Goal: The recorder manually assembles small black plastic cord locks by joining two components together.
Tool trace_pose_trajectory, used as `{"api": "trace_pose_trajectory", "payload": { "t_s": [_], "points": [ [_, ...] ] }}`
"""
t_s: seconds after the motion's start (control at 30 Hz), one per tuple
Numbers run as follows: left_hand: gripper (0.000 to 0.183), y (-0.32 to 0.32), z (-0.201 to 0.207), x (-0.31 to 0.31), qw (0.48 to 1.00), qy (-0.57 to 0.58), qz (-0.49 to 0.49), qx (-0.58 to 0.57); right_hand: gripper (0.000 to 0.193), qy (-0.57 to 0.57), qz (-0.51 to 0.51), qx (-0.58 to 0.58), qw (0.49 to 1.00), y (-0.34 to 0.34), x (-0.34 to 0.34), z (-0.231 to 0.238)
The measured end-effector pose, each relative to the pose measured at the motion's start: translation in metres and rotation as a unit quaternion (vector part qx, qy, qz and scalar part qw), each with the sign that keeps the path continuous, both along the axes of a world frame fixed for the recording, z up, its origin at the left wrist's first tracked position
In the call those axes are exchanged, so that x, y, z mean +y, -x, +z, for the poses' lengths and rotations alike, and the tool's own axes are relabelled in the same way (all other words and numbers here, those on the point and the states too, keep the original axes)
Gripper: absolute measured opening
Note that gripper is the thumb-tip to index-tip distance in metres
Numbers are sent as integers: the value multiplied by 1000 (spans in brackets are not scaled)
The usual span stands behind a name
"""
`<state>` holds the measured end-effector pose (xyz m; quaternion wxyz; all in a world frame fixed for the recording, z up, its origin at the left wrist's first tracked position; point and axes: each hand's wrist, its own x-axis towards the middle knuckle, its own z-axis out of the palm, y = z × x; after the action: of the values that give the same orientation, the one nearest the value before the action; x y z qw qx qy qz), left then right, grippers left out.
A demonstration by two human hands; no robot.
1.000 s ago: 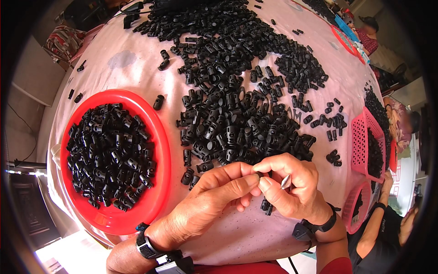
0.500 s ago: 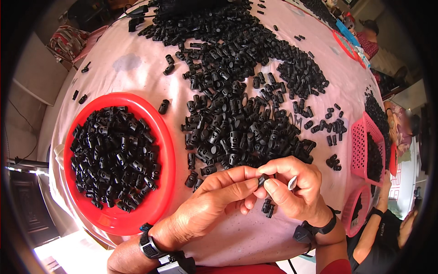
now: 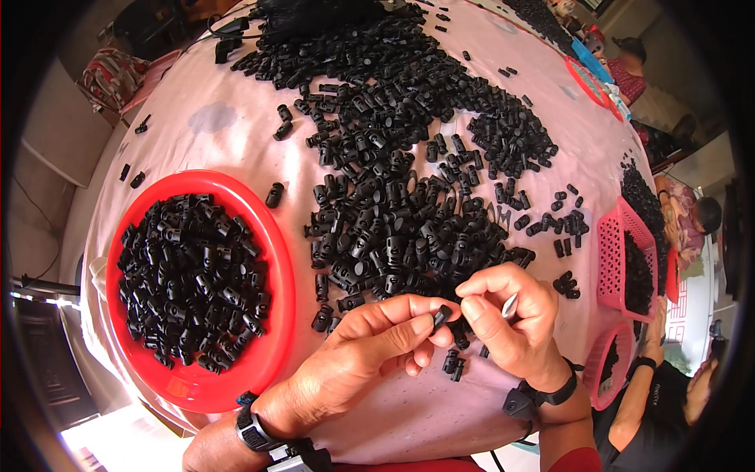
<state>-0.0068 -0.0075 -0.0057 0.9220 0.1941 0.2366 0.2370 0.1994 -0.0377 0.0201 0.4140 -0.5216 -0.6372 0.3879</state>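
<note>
Between the thumb and fingers of my left hand is a small black plastic cord lock. Just to its right, my right hand has thumb and forefinger brought close together, a small gap away from the cord lock. A slim silver metal tool pokes up from the curled fingers of that hand; the rest of it is hidden. Beyond both hands spreads a big heap of black cord locks. A few loose black pieces lie on the cloth below my fingers.
At left stands a round red basin full of black cord locks. A pink basket and a smaller pink bowl hold black parts at right. Pink cloth covers the table. A co-worker's arm rests at the right edge.
My hands have drawn slightly apart. The right thumb and forefinger have come off the cord lock, which stays in my left hand. The view has shifted a little.
</note>
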Motion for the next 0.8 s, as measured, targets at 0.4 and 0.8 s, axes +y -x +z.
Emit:
{"api": "trace_pose_trajectory", "payload": {
  "t_s": [0.4,0.8],
  "points": [
    [31,1,-3,-1,1000,-3,-12,2,24,5,98,10,995,2,2,1],
    [33,0,-5,-2,997,-63,-21,28,21,5,97,1,995,3,3,4]
  ]
}}
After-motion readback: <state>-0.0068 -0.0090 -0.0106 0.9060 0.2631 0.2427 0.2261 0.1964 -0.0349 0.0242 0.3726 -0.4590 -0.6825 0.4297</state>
